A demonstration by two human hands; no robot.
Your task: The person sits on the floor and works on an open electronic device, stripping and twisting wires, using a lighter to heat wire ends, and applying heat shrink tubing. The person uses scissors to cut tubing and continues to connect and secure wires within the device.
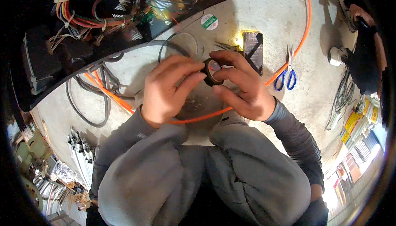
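A small roll of black electrical tape is held up between my two hands, above the floor and in front of my knees. The fingers of my right hand grip it from the right, with the fingertips at its pale inner ring. From the left, my left hand pinches at its edge with thumb and forefinger. Whether a loose end of tape is between those fingertips I cannot tell. Beyond my right hand lie a dark phone with a bright light beside it, and scissors with blue handles.
An opened black cabinet full of bundled wires spans the far left. An orange cable curves over the concrete floor, passing under my hands. Grey cable coils at left. Someone in dark clothing is at the right edge, near bundled wire.
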